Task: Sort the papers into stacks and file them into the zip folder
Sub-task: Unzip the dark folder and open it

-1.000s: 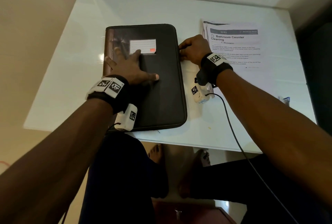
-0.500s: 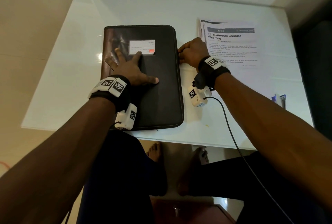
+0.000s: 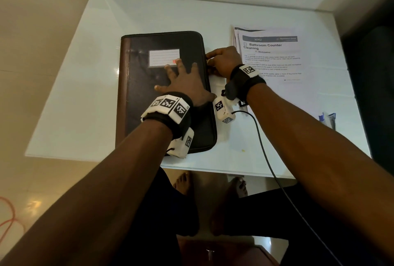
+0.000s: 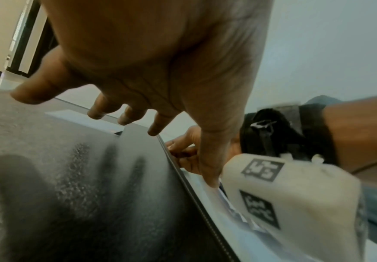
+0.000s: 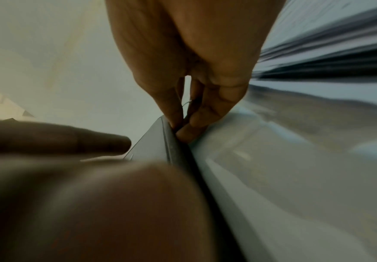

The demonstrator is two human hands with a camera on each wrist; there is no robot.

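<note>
— Where do we stand?

— My left hand lies spread and flat on the cover of the zip folder, which sits shut on the white table. I'm using it to pin the folder down, fingers straight, holding nothing.

— And the right?

— My right hand is at the folder's right edge, thumb and fingertips pinched together against the zipper track. I think it has the zipper pull, but the wrist view is blurred there, so I can't swear to what is between them.

— The papers?

— The papers lie in one stack just right of the folder, a "Bathroom Counter Cleaning" sheet on top, edges slightly fanned. None are inside the folder as far as I can see.

— So how far along?

— Early, I'd judge. The folder looks closed, so opening it comes first; the sorting into stacks and the filing are all left to do.
</note>
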